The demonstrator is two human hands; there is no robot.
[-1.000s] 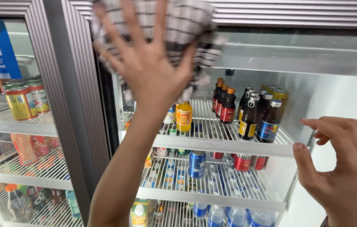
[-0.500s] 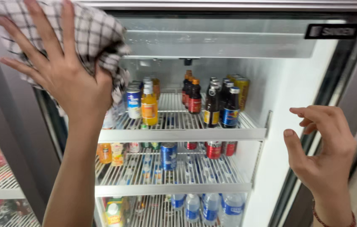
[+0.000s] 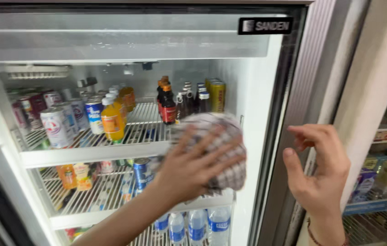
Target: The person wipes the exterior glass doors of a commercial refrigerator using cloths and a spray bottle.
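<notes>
My left hand presses a checked grey-and-white cloth flat against the glass door of a drinks fridge, in front of its middle shelf. Fingers are spread over the cloth. My right hand hovers beside the door's right frame, fingers loosely curled and holding nothing. Behind the glass stand cans, an orange bottle and dark bottles on the wire shelves.
Lower shelves hold a blue can and several small water bottles. A pale pillar stands right of the fridge, with a second glass cabinet of packaged goods beyond it.
My left hand swept the cloth down from the door's upper left to its middle right. The view shifted right, and my right hand stayed near the door's right frame.
</notes>
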